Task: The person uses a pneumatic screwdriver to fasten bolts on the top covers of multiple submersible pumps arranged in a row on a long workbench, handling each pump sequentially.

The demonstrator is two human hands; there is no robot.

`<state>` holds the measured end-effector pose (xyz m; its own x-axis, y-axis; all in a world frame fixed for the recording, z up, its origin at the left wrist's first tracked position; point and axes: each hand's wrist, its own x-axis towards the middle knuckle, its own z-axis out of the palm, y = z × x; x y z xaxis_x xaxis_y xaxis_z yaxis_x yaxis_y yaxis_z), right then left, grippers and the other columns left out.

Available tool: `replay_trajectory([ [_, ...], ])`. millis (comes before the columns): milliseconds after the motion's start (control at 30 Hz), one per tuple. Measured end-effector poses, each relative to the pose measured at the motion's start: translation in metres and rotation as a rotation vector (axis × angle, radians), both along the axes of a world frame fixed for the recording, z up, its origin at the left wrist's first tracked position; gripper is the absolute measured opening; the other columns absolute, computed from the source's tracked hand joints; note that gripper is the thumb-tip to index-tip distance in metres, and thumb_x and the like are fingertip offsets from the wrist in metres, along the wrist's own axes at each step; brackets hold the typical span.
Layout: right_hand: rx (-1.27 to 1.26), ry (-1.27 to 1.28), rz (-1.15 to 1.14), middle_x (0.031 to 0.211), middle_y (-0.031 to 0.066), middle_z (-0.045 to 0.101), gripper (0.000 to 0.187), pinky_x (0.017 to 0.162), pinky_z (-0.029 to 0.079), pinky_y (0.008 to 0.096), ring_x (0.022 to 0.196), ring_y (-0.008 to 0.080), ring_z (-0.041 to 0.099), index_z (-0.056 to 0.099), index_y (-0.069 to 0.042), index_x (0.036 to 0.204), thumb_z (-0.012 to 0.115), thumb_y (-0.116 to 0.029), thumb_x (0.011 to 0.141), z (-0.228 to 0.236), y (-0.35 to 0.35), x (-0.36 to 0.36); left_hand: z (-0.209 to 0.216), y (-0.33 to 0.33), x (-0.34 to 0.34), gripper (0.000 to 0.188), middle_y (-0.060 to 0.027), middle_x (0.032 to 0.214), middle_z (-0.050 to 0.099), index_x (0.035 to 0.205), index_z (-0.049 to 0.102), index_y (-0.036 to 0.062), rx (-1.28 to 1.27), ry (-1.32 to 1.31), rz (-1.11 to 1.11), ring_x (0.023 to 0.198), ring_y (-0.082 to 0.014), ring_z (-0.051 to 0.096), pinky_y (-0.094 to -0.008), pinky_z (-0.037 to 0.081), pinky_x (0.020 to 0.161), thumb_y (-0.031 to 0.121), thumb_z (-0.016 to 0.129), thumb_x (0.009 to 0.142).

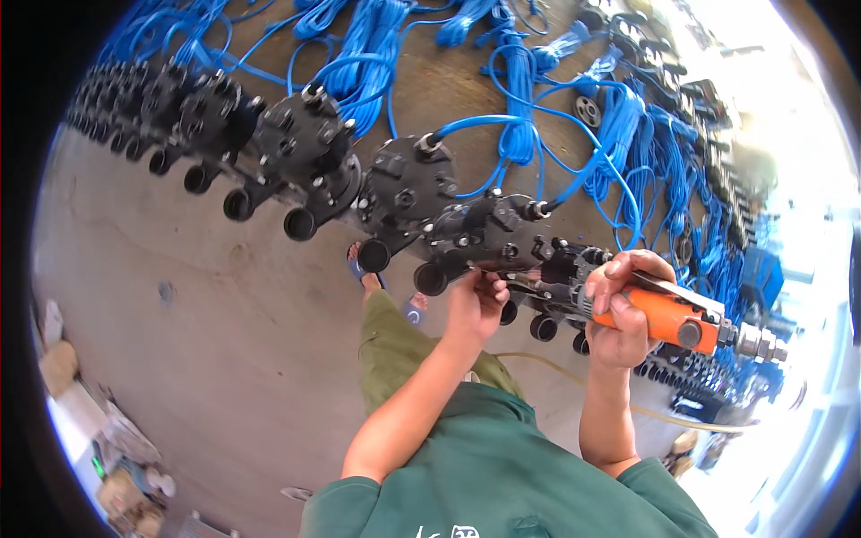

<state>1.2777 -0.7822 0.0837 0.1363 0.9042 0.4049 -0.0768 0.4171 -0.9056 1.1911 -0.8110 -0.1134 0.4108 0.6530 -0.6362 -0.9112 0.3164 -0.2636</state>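
My right hand (628, 309) is wrapped round an orange air-powered driver (668, 320) with a metal lever on top and a metal coupling at its right end. The tool's other end points left, at a black pump (489, 229) in the row. Below this pump's body my left hand (480, 305) is curled, fingertips at its lower edge; whatever they pinch is too small to make out. A round black outlet (431, 279) sticks out just left of that hand. From the pump's top a blue cable (574, 184) loops away.
More black pumps (305, 134) stand in a long row to the left and right. Bundled blue cables (363, 63) lie on the brown surface beyond. A yellowish hose (664, 417) runs behind my right forearm. Bags and boxes (121, 489) sit on the floor at lower left.
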Motion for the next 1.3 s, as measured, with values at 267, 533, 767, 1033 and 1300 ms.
replay_trajectory([
  [267,-0.035,-0.062,0.075,0.098,0.0181,0.061,0.049,0.061,0.050,0.0305,0.061,0.0140,0.055,0.055,0.006,0.122,0.059,-0.007,0.075,0.007,-0.001,-0.012,0.002,-0.011,0.002,0.022,-0.0110,0.079,0.066,0.105,0.055,0.0076,0.077,-0.013,0.069,0.065,-0.0227,0.060,-0.0337,0.045,0.058,0.020,0.038,0.106],
  [533,0.004,-0.054,0.063,0.096,0.0171,0.064,0.041,0.060,0.051,0.0304,0.060,0.0138,0.056,0.055,0.004,0.118,0.062,-0.003,0.078,0.006,0.005,-0.017,-0.001,-0.011,0.008,0.023,-0.0095,0.079,0.065,0.101,0.059,0.0051,0.047,-0.001,0.091,0.066,-0.0224,0.058,-0.0336,0.044,0.058,0.019,0.042,0.104],
  [767,0.030,-0.021,0.066,0.095,0.0173,0.062,0.037,0.059,0.052,0.0297,0.058,0.0144,0.056,0.056,0.003,0.114,0.063,-0.002,0.078,0.007,0.006,-0.016,-0.019,-0.012,0.011,0.020,-0.0103,0.079,0.064,0.100,0.058,0.0059,0.052,-0.035,0.118,0.065,-0.0219,0.057,-0.0322,0.042,0.056,0.018,0.043,0.103],
  [1033,-0.019,-0.079,0.147,0.087,0.0158,0.063,0.025,0.054,0.052,0.0276,0.058,0.0153,0.058,0.060,0.004,0.103,0.066,-0.003,0.079,-0.004,0.014,-0.018,0.016,-0.006,-0.019,0.022,-0.0089,0.077,0.066,0.098,0.061,0.0018,0.091,0.317,-0.210,0.061,-0.0236,0.058,-0.0360,0.045,0.056,0.020,0.050,0.100],
  [1300,-0.104,-0.051,0.204,0.093,0.0169,0.065,0.038,0.057,0.051,0.0273,0.060,0.0150,0.059,0.058,0.004,0.116,0.066,-0.007,0.080,0.022,0.021,-0.040,0.056,0.011,-0.058,0.106,-0.0228,0.133,0.050,0.146,0.023,-0.0067,0.829,2.126,-0.201,0.120,-0.0425,0.047,-0.0482,0.040,0.102,0.018,0.088,0.066],
])
